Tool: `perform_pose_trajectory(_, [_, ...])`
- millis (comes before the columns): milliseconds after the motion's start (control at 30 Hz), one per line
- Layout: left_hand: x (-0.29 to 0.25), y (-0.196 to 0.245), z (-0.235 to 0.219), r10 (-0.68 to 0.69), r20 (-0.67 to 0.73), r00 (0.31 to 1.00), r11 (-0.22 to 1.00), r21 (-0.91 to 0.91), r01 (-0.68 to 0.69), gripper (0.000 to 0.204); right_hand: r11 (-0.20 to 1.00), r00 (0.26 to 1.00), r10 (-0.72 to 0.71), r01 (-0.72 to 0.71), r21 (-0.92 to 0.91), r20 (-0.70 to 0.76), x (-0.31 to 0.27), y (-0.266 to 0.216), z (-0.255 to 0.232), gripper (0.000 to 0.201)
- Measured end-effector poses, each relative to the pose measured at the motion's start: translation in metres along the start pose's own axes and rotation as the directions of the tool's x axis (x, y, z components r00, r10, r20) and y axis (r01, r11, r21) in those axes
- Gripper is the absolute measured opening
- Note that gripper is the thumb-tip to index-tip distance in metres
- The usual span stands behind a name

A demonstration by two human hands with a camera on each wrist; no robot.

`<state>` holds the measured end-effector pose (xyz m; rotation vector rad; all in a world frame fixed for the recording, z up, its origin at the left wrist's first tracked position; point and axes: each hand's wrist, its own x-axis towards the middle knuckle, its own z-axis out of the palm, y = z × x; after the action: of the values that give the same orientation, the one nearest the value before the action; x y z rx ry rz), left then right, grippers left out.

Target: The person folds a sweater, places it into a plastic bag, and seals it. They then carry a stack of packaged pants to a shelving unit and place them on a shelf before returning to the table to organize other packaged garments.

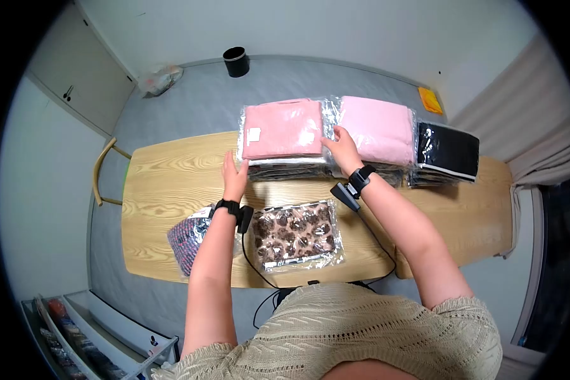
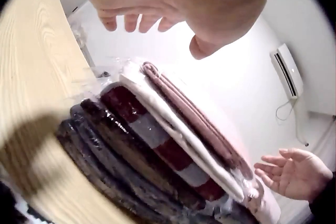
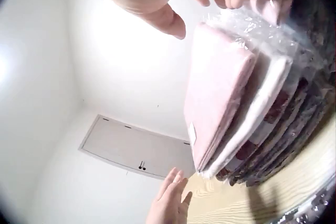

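Observation:
A folded pink textile [image 1: 282, 130] in a clear bag, with a small white label, tops the left stack on the table. Beneath it in the left wrist view lie a white folded piece [image 2: 173, 129], a maroon and grey one [image 2: 152, 134] and several dark bagged ones. My left hand [image 1: 235, 180] is at the stack's left edge, fingers extended and thumb apart. At the stack's right edge is my right hand [image 1: 343, 151], fingers loosely bent beside the clear plastic, gripping nothing visible. A brown-spotted bagged textile [image 1: 294, 231] lies flat in front of the stack.
A lighter pink bagged stack [image 1: 377, 130] and a black bagged stack [image 1: 448, 152] stand to the right. A multicoloured knit in a bag [image 1: 187, 244] lies partly behind my left forearm. Wrist-camera cables [image 1: 381, 244] run over the table [image 1: 164, 177]. A chair [image 1: 104, 171] stands left.

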<state>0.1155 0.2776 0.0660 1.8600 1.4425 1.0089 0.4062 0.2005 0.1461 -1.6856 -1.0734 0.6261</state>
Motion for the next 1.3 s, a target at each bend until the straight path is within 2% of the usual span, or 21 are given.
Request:
perform_pose_trajectory(33, [0.011, 0.000, 0.003, -0.119, 0.055, 0.991, 0.992, -0.043, 0.121, 0.070, 1.000, 1.000, -0.008, 0.008, 0.000, 0.009, 0.004, -0.003, 0.006, 0.064])
perform_pose_trajectory(100, [0.030, -0.013, 0.017, -0.246, 0.087, 0.965, 0.933, -0.250, 0.260, 0.076, 0.996, 0.996, 0.092, -0.092, -0.021, -0.002, 0.011, -0.008, 0.017, 0.069])
perform_pose_trajectory(133, [0.036, -0.011, 0.015, -0.246, 0.082, 0.966, 0.932, -0.254, 0.259, 0.076, 0.996, 0.996, 0.091, -0.091, 0.007, -0.017, 0.022, 0.005, 0.028, 0.069])
perform_pose_trajectory(200, [0.048, -0.006, 0.013, -0.305, 0.274, 0.912, 0.849, -0.355, 0.391, 0.075, 0.992, 0.992, 0.124, -0.124, -0.033, 0.007, 0.028, 0.017, 0.036, 0.067])
perform_pose_trajectory(300, [0.055, -0.013, 0.017, -0.276, 0.347, 0.896, 0.851, -0.345, 0.396, 0.069, 0.973, 0.985, 0.171, -0.169, -0.155, -0.003, 0.015, -0.005, 0.045, 0.060])
perform_pose_trajectory(367, [0.051, -0.011, 0.018, -0.290, 0.316, 0.903, 0.846, -0.356, 0.396, 0.061, 0.896, 0.996, -0.013, -0.029, -0.443, -0.092, 0.007, -0.007, 0.057, 0.058])
perform_pose_trajectory(400, [0.051, -0.015, 0.017, -0.310, 0.313, 0.898, 0.838, -0.356, 0.414, 0.058, 0.888, 0.994, -0.020, -0.031, -0.459, -0.105, 0.000, -0.012, 0.063, 0.055])
perform_pose_trajectory(533, [0.050, -0.026, 0.015, -0.334, 0.334, 0.881, 0.811, -0.375, 0.450, 0.051, 0.917, 0.985, -0.121, 0.063, -0.394, -0.125, -0.017, -0.023, 0.079, 0.052])
perform_pose_trajectory(633, [0.049, -0.017, 0.012, -0.330, 0.338, 0.881, 0.800, -0.396, 0.451, 0.049, 0.889, 0.972, -0.112, 0.005, -0.458, -0.207, -0.016, -0.024, 0.077, 0.050])
perform_pose_trajectory(733, [0.048, -0.008, 0.010, -0.310, 0.304, 0.901, 0.830, -0.376, 0.412, 0.047, 0.906, 0.969, -0.030, -0.077, -0.416, -0.247, -0.006, -0.016, 0.065, 0.048])
perform_pose_trajectory(767, [0.050, -0.006, 0.010, -0.260, 0.316, 0.912, 0.859, -0.357, 0.368, 0.046, 0.913, 0.962, 0.002, -0.114, -0.391, -0.274, -0.002, -0.013, 0.061, 0.048])
perform_pose_trajectory(800, [0.051, -0.005, 0.009, -0.211, 0.327, 0.921, 0.883, -0.340, 0.323, 0.045, 0.932, 0.973, 0.018, -0.099, -0.348, -0.230, 0.003, -0.014, 0.054, 0.052])
perform_pose_trajectory(833, [0.054, -0.003, 0.008, -0.218, 0.321, 0.922, 0.880, -0.344, 0.328, 0.045, 0.931, 0.975, 0.014, -0.093, -0.353, -0.220, 0.005, -0.015, 0.053, 0.052])
perform_pose_trajectory(900, [0.062, -0.003, 0.006, -0.340, 0.405, 0.848, 0.815, -0.322, 0.481, 0.044, 0.931, 0.960, 0.031, -0.130, -0.342, -0.280, 0.009, -0.016, 0.055, 0.058])
perform_pose_trajectory(933, [0.064, -0.005, 0.009, -0.358, 0.347, 0.867, 0.775, -0.408, 0.483, 0.042, 0.894, 0.963, -0.020, -0.103, -0.435, -0.267, 0.011, -0.016, 0.054, 0.064])
perform_pose_trajectory(967, [0.066, -0.007, 0.009, -0.368, 0.337, 0.866, 0.769, -0.413, 0.488, 0.042, 0.894, 0.967, -0.024, -0.092, -0.439, -0.252, 0.015, -0.015, 0.052, 0.064])
perform_pose_trajectory(1033, [0.069, -0.004, 0.007, -0.384, 0.342, 0.858, 0.755, -0.419, 0.505, 0.045, 0.877, 0.982, 0.169, -0.188, -0.442, -0.082, 0.023, -0.016, 0.045, 0.067])
perform_pose_trajectory(1100, [0.072, -0.007, 0.006, -0.384, 0.355, 0.853, 0.769, -0.388, 0.507, 0.041, 0.865, 0.989, 0.137, -0.142, -0.481, -0.045, 0.033, -0.015, 0.041, 0.071])
perform_pose_trajectory(1167, [0.078, -0.018, 0.009, -0.391, 0.436, 0.811, 0.725, -0.397, 0.563, 0.042, 0.872, 0.937, 0.342, -0.287, -0.396, 0.074, 0.050, -0.007, 0.040, 0.074])
perform_pose_trajectory(1200, [0.079, -0.017, 0.009, -0.379, 0.412, 0.829, 0.732, -0.414, 0.540, 0.039, 0.909, 0.935, 0.346, -0.313, -0.276, 0.079, 0.066, 0.031, 0.050, 0.070])
perform_pose_trajectory(1300, [0.080, -0.015, 0.004, -0.347, 0.390, 0.853, 0.789, -0.370, 0.490, 0.034, 0.939, 0.939, 0.320, -0.297, -0.171, 0.125, 0.075, 0.042, 0.053, 0.059])
